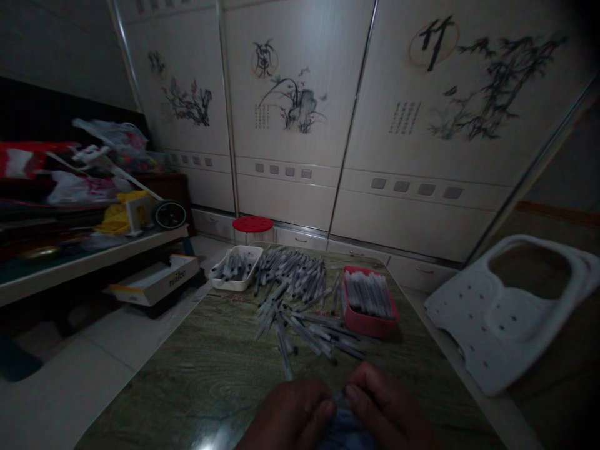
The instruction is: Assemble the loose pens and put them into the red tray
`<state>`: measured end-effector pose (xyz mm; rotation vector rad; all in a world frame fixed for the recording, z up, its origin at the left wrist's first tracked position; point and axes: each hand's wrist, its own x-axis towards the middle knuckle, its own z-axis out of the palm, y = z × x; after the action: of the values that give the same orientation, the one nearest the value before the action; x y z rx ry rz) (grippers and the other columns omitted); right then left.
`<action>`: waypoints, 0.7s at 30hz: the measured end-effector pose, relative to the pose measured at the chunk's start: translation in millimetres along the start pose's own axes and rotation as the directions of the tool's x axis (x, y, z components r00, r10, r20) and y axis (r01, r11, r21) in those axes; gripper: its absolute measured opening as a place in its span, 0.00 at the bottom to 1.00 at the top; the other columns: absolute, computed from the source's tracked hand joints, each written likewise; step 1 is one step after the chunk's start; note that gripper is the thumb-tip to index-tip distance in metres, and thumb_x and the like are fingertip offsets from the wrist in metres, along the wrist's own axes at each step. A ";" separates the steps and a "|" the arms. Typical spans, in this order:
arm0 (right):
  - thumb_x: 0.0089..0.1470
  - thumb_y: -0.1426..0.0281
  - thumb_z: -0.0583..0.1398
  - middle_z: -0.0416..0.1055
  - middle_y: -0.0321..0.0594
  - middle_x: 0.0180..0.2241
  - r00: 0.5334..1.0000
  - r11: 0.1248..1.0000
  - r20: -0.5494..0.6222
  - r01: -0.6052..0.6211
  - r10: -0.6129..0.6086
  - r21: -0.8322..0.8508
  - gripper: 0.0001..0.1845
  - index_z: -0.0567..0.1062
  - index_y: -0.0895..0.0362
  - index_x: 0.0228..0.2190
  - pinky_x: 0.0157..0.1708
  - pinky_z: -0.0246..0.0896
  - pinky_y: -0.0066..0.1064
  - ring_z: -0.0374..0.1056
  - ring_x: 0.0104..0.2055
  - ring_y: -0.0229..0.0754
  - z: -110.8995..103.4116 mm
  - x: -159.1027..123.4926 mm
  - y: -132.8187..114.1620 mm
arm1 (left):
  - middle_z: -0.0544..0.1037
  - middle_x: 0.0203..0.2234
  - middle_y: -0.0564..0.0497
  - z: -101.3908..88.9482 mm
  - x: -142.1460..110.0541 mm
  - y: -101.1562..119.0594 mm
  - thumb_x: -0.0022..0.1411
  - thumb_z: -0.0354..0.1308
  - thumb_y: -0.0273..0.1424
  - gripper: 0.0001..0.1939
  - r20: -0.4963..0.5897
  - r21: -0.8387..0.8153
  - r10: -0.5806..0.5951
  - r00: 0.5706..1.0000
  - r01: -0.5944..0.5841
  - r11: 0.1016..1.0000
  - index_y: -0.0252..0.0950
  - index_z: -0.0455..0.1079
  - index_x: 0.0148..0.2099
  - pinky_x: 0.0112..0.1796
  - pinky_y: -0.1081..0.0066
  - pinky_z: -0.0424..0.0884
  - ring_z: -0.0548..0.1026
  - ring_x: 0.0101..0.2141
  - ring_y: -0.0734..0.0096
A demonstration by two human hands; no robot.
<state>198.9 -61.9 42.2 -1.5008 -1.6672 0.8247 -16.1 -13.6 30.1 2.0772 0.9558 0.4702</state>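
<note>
A white tray and loose pens lie ahead of the left hand, whose fingers look clamped on a dim pale piece between the hands; a red tray stands beyond the right hand, which seemingly pinches it too. The step seems fingertip work, and the next move calls for a steady 2-hand hold.

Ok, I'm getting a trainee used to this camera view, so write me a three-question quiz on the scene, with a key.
1. Multiple choice: what fills the red rectangular plastic container?
A) translucent, slim, pen-like sticks
B) metal spoons
C) folded cloths

2. True or false: the white rectangular plastic tray stands to the right of that container.

3. Fill the gap: the left hand and right hand are ____ the camera than the red round stool.

Key: 1. A. 2. False; it stands to the left. 3. nearer.
</note>
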 end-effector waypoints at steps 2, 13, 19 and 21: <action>0.69 0.52 0.54 0.72 0.35 0.30 1.000 1.000 -0.011 -0.007 0.007 -0.013 0.20 0.74 0.52 0.31 0.37 0.61 0.34 0.70 0.34 0.44 1.6 -1.9 -2.1 | 0.81 0.30 0.49 0.0 0.2 0.6 0.75 0.47 0.41 0.20 -0.012 0.008 0.010 1.000 -0.010 1.000 0.38 0.75 0.38 0.31 0.72 0.66 0.76 0.31 0.66; 0.67 0.47 0.54 0.71 0.37 0.27 0.979 0.992 -0.161 -0.128 0.122 -0.024 0.25 0.69 0.50 0.26 0.37 0.62 0.35 0.70 0.34 0.47 20.3 -3.5 2.4 | 0.82 0.29 0.47 8.4 5.1 4.5 0.69 0.54 0.34 0.11 -0.106 0.296 0.071 0.992 -0.036 0.955 0.40 0.74 0.35 0.29 0.69 0.63 0.79 0.29 0.61; 0.68 0.48 0.55 0.68 0.33 0.26 0.990 0.992 -0.072 -0.118 0.121 0.043 0.25 0.69 0.52 0.27 0.34 0.61 0.32 0.67 0.31 0.43 12.8 2.3 1.8 | 0.84 0.30 0.47 3.5 5.9 9.1 0.71 0.53 0.34 0.12 -0.106 0.360 0.002 0.994 0.036 0.932 0.41 0.75 0.37 0.30 0.69 0.64 0.82 0.31 0.61; 0.68 0.50 0.55 0.69 0.33 0.27 0.990 0.989 -0.030 -0.133 0.135 0.058 0.23 0.71 0.53 0.29 0.33 0.60 0.31 0.67 0.32 0.42 11.5 3.7 -0.6 | 0.85 0.32 0.47 1.8 5.7 8.7 0.71 0.52 0.33 0.12 -0.117 0.367 -0.001 0.993 0.044 0.929 0.41 0.76 0.37 0.31 0.69 0.66 0.83 0.33 0.60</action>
<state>188.7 -58.2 37.0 -1.5922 -1.5189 0.9046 -7.2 -13.7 35.8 2.3922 1.2108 0.4265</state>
